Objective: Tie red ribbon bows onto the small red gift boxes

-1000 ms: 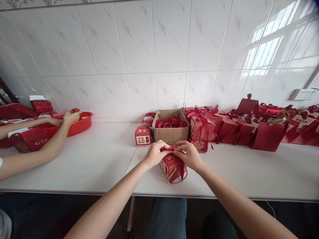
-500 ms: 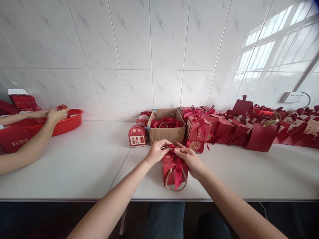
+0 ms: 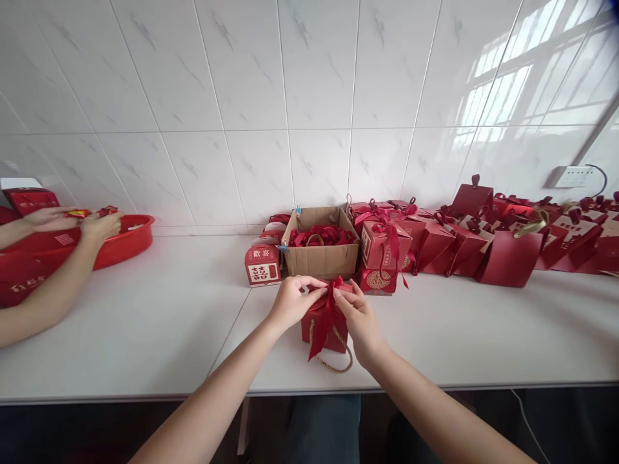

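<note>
A small red gift box stands on the white table in front of me, with a beige rope handle hanging down its near side. Across its top runs a red ribbon, formed into a bow, one tail dangling over the front. My left hand pinches the bow from the left, thumb and fingertips together. From the right, my right hand closes its thumb and fingers on the same ribbon. The fingers partly cover the knot.
Behind the gift box is an open cardboard box of red ribbons. A red double-happiness box sits left of it; stacked ribboned boxes and many red bags line the right. At left, a co-worker's hands hold packets above a red basin.
The gift box has turned slightly, and its ribbon tail now hangs further left. My hands stay at the bow. The co-worker's hands have moved apart, showing small packets.
</note>
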Tool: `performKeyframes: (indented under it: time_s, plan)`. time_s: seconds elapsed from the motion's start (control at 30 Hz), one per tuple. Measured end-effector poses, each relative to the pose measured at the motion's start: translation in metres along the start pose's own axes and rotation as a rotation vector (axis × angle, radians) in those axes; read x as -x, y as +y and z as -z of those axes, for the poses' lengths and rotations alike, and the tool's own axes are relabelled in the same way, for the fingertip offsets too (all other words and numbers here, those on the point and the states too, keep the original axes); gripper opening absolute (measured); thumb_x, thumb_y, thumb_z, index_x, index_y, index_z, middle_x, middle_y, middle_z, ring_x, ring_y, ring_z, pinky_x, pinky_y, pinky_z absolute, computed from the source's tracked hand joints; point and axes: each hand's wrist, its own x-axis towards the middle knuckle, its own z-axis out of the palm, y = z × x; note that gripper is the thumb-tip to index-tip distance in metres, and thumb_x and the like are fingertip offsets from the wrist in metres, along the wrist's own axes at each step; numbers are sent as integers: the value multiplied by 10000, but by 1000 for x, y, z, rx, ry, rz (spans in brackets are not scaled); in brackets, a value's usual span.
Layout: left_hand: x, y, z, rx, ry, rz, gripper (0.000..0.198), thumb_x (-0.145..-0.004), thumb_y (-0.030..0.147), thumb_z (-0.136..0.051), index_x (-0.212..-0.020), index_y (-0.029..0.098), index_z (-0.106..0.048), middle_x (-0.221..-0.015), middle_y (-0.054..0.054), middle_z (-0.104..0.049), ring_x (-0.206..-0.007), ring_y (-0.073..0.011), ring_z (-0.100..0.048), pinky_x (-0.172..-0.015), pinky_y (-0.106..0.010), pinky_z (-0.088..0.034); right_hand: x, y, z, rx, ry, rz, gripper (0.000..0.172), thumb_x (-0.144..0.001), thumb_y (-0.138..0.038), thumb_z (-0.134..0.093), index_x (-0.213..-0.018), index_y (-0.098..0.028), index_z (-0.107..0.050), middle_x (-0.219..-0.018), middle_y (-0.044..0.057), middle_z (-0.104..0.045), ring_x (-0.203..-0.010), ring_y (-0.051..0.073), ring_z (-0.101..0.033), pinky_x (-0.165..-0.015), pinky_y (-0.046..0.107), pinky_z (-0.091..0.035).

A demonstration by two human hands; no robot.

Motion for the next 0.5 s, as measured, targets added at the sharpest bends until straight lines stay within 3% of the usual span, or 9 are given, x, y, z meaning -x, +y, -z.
performKeyframes:
  time_s: [0.1,0.3,0.5]
  plan:
    - [-7,-4,4,14,-30,5,200,-782,346,-634,-793,170,-728,-866,-69,-746,-816,-219,-671,-766,-322,-509,2,-2,3,106,-18,-7,376,-882,-461,-467,-822,-214,-744,-1262,81,-589,-1437,275,-97,-1111,495,-247]
    - [-11,-7,6,18,-86,-25,171,-779,311,-641,-849,186,-734,-948,-75,-722,-927,-225,-646,-862,-341,-483,1,1,16,115,-56,-102,354,-848,-480,-524,-1073,-285,-714,-1492,24,-329,-1438,282,-84,-1135,504,-180]
    - [-26,-5,8,75,-219,73,170,-779,308,-632,-750,193,-755,-1125,-94,-667,-972,-238,-635,-810,-335,-503,-14,8,23,205,-37,24,320,-846,-496,-529,-992,-309,-743,-1527,11,-263,-1438,288,-76,-1135,536,-142]
